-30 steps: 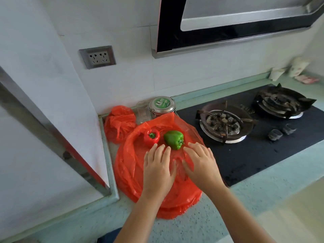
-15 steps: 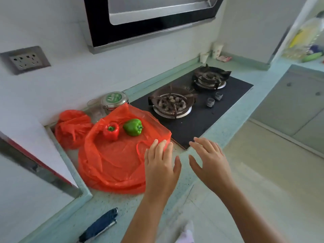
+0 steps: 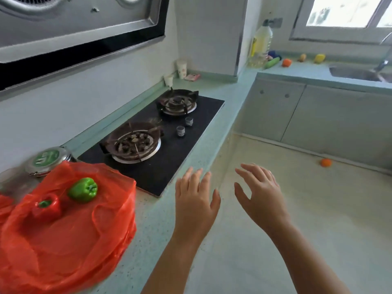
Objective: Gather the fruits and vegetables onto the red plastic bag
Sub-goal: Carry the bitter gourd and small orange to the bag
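Red plastic bag (image 3: 70,225) is lying spread on the green countertop (image 3: 152,221), carrying a green bell pepper (image 3: 83,189) beside a red bell pepper (image 3: 47,205). Left hand (image 3: 196,200) and right hand (image 3: 259,194) are hovering empty, fingers spread. Distant counter produce is appearing too small to name.
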Available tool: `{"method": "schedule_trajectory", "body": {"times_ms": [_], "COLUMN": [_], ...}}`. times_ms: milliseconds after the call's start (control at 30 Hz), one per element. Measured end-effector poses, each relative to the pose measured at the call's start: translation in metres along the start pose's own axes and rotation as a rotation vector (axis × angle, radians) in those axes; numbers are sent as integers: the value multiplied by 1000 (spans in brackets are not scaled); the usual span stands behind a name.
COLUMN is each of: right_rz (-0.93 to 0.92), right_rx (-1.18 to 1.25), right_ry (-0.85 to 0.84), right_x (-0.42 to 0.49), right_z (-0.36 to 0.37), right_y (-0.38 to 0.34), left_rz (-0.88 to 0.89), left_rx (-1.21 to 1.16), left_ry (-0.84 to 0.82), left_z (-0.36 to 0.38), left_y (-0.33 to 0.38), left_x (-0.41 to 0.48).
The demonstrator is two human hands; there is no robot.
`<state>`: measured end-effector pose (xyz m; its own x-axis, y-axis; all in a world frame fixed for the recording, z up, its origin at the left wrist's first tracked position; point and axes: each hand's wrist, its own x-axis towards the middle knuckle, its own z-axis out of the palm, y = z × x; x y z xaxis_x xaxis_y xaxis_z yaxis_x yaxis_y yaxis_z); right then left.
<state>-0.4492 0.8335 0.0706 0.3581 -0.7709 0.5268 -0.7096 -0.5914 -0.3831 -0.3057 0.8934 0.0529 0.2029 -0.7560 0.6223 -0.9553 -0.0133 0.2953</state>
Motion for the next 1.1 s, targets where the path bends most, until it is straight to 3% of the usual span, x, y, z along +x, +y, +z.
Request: {"method": "schedule_trajectory", "body": {"times_ms": [333, 600, 1100], "right_rz": [178, 287, 371], "right_rx": [-110, -179, -270], "right_ry": [178, 242, 187], "right_x": [19, 24, 107], "right_z": [-74, -117, -89], "right_y": [158, 275, 404], "left_rz": [211, 270, 393], "left_rx": [-137, -190, -202], "left_ry": [-143, -206, -246], "left_z": [107, 182, 328], "left_y": [145, 243, 278], "left_x": [71, 112, 210]}}
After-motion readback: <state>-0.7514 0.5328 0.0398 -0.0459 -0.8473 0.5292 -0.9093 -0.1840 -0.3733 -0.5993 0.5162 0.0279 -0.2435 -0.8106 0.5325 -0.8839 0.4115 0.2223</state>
